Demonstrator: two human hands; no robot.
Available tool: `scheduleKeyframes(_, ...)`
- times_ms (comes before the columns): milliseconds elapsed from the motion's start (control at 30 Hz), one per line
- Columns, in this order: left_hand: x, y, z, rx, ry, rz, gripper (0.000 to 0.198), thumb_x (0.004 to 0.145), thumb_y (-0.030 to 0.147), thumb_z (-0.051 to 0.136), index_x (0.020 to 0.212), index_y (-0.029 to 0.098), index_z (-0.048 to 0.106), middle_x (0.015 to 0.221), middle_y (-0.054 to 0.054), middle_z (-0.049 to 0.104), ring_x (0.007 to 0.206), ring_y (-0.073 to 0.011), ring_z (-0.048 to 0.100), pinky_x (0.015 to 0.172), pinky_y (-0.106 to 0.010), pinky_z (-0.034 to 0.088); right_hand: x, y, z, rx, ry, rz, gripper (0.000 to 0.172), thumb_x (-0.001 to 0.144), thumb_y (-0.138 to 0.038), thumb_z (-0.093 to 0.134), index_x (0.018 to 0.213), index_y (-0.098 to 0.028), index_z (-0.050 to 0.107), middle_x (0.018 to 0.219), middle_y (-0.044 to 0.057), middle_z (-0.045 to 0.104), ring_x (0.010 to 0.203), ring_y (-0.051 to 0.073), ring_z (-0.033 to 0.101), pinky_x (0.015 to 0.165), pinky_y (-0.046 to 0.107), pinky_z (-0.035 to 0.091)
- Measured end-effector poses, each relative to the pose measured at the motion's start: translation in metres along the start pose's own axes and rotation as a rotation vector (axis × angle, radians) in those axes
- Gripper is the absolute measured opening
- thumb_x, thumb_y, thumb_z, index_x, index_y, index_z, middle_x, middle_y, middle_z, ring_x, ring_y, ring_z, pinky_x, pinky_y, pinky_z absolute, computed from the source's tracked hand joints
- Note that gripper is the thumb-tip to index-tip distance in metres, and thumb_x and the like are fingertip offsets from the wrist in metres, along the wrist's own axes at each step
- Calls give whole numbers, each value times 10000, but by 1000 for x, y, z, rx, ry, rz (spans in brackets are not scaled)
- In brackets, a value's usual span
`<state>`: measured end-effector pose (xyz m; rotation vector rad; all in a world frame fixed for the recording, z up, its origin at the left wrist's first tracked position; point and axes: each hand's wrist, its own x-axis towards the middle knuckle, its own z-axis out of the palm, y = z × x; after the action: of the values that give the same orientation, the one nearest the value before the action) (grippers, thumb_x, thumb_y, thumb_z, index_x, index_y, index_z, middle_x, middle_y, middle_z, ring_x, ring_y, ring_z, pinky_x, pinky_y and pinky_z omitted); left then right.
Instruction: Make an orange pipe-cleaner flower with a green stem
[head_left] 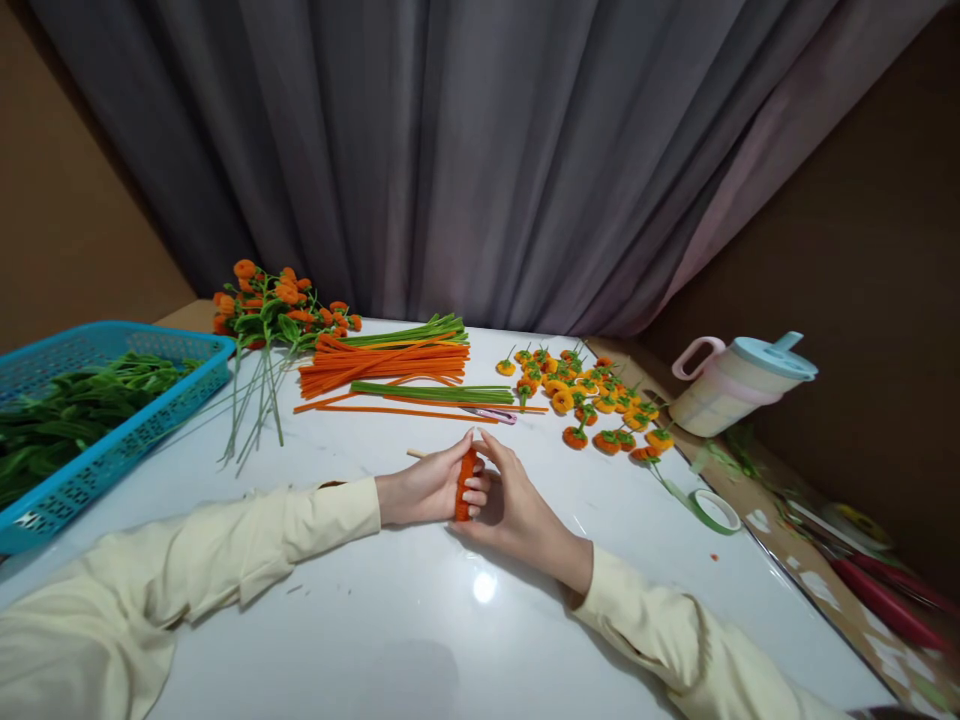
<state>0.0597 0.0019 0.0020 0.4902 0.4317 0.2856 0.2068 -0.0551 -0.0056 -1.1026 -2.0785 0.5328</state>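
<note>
Over the middle of the table, my left hand (426,487) is closed around an orange pipe-cleaner coil (466,485), which stands roughly upright. My right hand (514,500) cups the same coil from the other side, its fingertips at the top end and its thumb near the bottom. A thin wooden stick (415,453) shows just behind my left hand; whether that hand holds it I cannot tell. Beyond both hands lie a bundle of orange pipe cleaners (386,366) and a short bundle of green ones (431,391). Lilac scissors (496,415) rest beside them.
Left is a blue basket (217,352) of green leaves, with a bunch of orange flowers (262,305) on wire stems behind it. Several orange and yellow flower heads (589,390) lie right, near green tape (714,511), a lidded cup (739,385) and red-handled pliers (889,600).
</note>
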Motion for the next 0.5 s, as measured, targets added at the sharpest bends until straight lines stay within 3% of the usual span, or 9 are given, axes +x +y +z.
scheduleKeyframes(167, -1, -1, 1, -21, 57, 95, 366, 890, 448, 426, 727, 134, 522, 611, 12, 479, 544, -88, 478, 610, -219, 415, -1, 3, 0, -5, 46, -18, 903, 715, -223, 684, 1409, -296, 111, 1243, 110, 469, 1121, 254, 493, 918, 433, 444)
scheduleKeyframes(267, -1, 1, 0, 7, 54, 148, 409, 885, 480, 407, 795, 111, 559, 707, -44, 568, 676, -138, 564, 742, -277, 444, -1, 5, -1, 5, 83, 6, 844, 730, -272, 683, 1394, -274, 162, 1231, 113, 489, 1090, 251, 518, 901, 426, 460)
scheduleKeyframes(400, -1, 2, -3, 28, 27, 124, 422, 883, 500, 397, 855, 112, 561, 812, -91, 612, 768, -173, 592, 760, -305, 441, 0, 7, -4, -12, 126, 62, 677, 744, -307, 678, 1310, -244, 312, 1231, 115, 491, 1093, 247, 524, 912, 411, 458)
scheduleKeyframes(500, -1, 1, -5, 61, 36, 156, 276, 900, 347, 445, 872, 101, 567, 839, -103, 619, 776, -167, 600, 771, -299, 433, 1, 7, -5, -40, 112, 56, 564, 763, -310, 664, 1243, -226, 380, 1203, 112, 510, 1091, 242, 527, 923, 403, 449)
